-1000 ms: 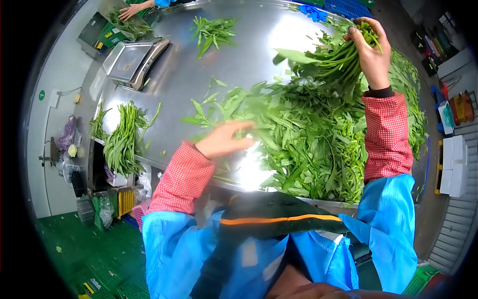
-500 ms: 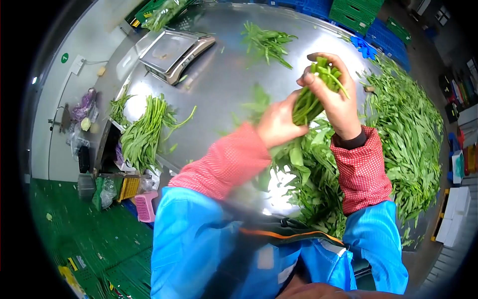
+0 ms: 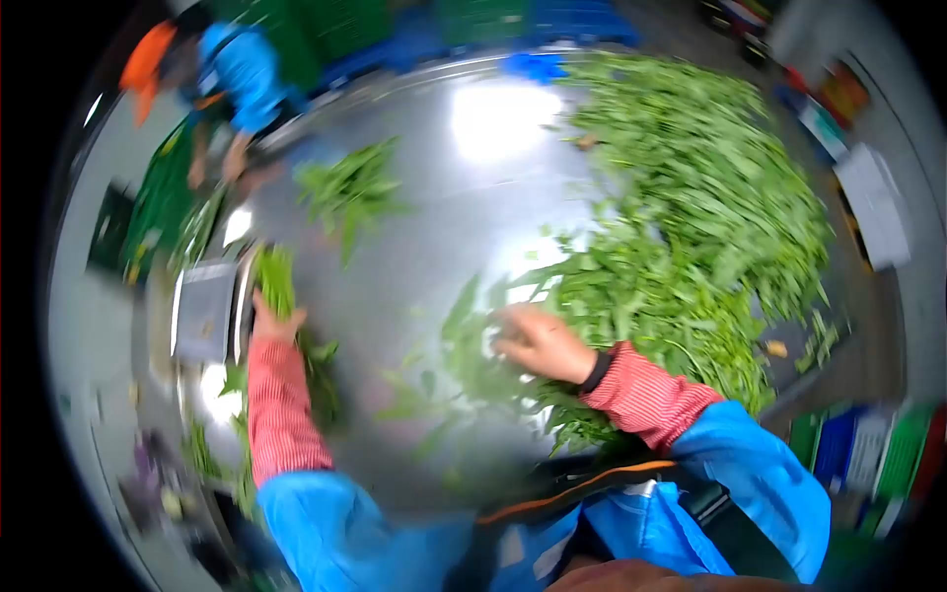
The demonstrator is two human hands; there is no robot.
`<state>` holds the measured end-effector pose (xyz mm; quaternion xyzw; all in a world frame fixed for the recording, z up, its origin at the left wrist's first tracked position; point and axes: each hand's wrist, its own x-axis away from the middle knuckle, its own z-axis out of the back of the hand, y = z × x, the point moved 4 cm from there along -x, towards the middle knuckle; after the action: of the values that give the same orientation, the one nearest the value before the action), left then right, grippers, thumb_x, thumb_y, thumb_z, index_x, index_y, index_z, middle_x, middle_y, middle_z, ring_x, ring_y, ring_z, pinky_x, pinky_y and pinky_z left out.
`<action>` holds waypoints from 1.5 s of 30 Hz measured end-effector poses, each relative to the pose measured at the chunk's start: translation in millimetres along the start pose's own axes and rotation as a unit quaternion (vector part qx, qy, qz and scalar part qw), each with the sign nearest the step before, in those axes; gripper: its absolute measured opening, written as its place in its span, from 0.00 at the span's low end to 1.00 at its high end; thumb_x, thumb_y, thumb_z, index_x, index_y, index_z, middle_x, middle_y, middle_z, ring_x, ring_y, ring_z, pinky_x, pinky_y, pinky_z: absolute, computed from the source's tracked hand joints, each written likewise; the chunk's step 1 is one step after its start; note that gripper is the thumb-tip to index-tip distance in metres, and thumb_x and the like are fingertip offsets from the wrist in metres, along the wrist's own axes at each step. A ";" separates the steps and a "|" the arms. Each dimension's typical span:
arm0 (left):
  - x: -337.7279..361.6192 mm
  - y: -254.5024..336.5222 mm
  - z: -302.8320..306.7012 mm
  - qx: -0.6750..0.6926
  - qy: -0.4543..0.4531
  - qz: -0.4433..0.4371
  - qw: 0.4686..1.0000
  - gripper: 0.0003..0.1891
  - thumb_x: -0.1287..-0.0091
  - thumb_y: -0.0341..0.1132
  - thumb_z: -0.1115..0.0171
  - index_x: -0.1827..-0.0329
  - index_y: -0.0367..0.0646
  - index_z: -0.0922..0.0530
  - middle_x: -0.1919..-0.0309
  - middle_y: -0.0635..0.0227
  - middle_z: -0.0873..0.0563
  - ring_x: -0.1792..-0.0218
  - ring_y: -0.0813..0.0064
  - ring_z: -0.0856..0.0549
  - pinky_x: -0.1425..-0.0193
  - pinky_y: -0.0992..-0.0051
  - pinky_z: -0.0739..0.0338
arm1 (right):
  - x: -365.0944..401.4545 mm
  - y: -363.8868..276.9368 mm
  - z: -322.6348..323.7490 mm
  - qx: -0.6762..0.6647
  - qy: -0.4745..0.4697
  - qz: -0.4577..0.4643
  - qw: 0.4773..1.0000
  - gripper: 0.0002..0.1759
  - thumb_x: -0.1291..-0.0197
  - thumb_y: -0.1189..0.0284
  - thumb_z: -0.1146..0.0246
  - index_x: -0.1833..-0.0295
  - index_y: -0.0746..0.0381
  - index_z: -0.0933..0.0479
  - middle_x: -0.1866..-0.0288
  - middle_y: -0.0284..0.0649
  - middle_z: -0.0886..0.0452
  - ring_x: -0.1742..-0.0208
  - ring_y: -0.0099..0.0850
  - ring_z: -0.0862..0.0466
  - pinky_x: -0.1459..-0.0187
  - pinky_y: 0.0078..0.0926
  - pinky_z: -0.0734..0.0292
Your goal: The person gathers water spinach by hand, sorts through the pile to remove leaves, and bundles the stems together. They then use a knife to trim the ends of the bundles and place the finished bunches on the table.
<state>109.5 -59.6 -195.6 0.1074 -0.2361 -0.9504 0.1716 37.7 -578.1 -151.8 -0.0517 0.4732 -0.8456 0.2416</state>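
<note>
My left hand [image 3: 277,321] is wrapped round the stems of a bunch of leafy greens [image 3: 275,280], right beside the scale [image 3: 205,311]; the leaves hang down past my wrist. Over the middle of the metal table [image 3: 434,148], my right hand [image 3: 541,340] hovers at the near left edge of the large pile of greens [image 3: 691,178], its fingers curled and blurred. Whether anything is between those fingers cannot be made out. Loose blurred leaves lie just left of it. A smaller bunch of greens [image 3: 353,189] rests farther back on the table.
At the back left a person in blue [image 3: 242,74] bends over the table edge by a green crate [image 3: 163,202]. A blue glove [image 3: 534,67] lies at the far edge. White boxes [image 3: 873,205] stand beyond the table on the right.
The view has turned. My hands have parted: the left has carried the bunch left to the scale, and the right has let go of it and moved down. A person has come into view.
</note>
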 end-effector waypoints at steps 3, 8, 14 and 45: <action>28.9 -27.1 -51.4 -0.206 -0.123 0.221 0.945 0.64 0.55 0.71 0.32 0.21 0.50 0.56 0.30 0.44 0.35 0.30 0.47 0.34 0.29 0.53 0.38 | 21.8 13.3 16.7 0.021 -0.011 -0.047 0.999 0.20 0.39 0.63 0.37 0.46 0.63 0.25 0.57 0.46 0.19 0.58 0.41 0.18 0.56 0.37 0.22; 77.6 72.7 -39.0 -0.336 -0.030 0.132 0.932 0.54 0.49 0.71 0.38 0.22 0.59 0.48 0.25 0.54 0.43 0.25 0.53 0.43 0.29 0.38 0.49 | 51.5 34.0 46.0 0.037 0.032 -0.041 0.998 0.19 0.39 0.62 0.38 0.48 0.63 0.24 0.60 0.46 0.19 0.59 0.42 0.17 0.57 0.37 0.22; 166.4 191.1 -63.3 -0.037 0.003 -0.271 0.962 0.42 0.53 0.35 0.24 0.32 0.38 0.33 0.36 0.43 0.30 0.34 0.46 0.32 0.31 0.55 0.37 | 91.6 40.4 75.2 0.075 0.063 -0.044 0.994 0.19 0.41 0.63 0.37 0.47 0.60 0.25 0.56 0.44 0.20 0.56 0.42 0.18 0.56 0.37 0.22; 500.1 686.9 -238.5 0.193 -0.399 -0.333 0.832 0.19 0.43 0.25 0.33 0.47 0.38 0.20 0.58 0.58 0.15 0.56 0.63 0.15 0.49 0.73 0.22 | 289.5 270.1 505.7 0.470 0.174 -0.096 0.860 0.35 0.68 0.63 0.22 0.53 0.61 0.31 0.55 0.45 0.27 0.49 0.44 0.25 0.38 0.44 0.33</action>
<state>-92.4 -916.2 -130.0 -0.1781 -0.4123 -0.8456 -0.2885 40.5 -1220.2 -139.1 0.1705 0.0465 -0.9819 0.0683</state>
